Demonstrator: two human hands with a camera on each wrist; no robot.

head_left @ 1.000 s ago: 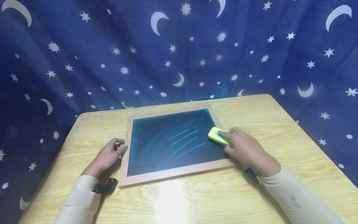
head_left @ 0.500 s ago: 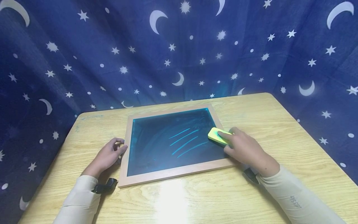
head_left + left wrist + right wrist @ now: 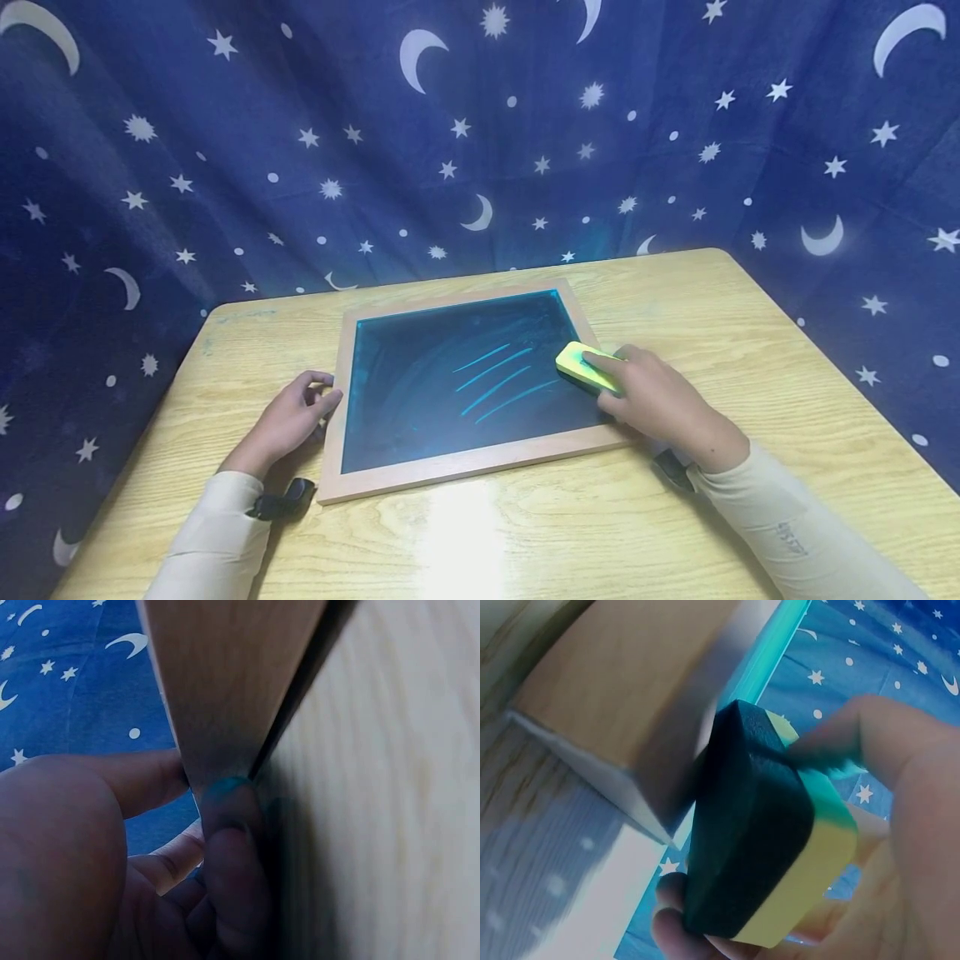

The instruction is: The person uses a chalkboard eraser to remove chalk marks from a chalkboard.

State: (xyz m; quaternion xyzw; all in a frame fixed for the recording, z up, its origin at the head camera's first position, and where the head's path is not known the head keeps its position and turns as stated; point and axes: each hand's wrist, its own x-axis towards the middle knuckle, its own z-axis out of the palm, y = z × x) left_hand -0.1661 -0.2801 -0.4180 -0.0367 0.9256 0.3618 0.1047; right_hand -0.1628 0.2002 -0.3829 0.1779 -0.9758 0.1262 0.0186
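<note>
A framed chalkboard [image 3: 420, 392] lies on the table, with several slanting blue chalk strokes [image 3: 495, 383] on its dark surface. My left hand [image 3: 288, 417] holds the left side of its wooden frame [image 3: 232, 667]; thumb and fingers meet the edge close to the tabletop. One of its fingertips carries teal chalk dust. Over the board's right edge, my right hand [image 3: 663, 400] grips a yellow eraser [image 3: 577, 358] with the index finger along its top. Up close in the right wrist view, the eraser's dark felt side [image 3: 750, 817] shows beside the frame corner.
The pale wooden table [image 3: 600, 525] extends around the board, with blue chalk smudges [image 3: 240, 315] near its back left corner. A blue curtain [image 3: 480, 150] with white moons and stars hangs behind it. Black camera straps [image 3: 283, 502] sit at both wrists.
The eraser and right hand have shifted very slightly left. The left hand, chalkboard and chalk strokes look the same.
</note>
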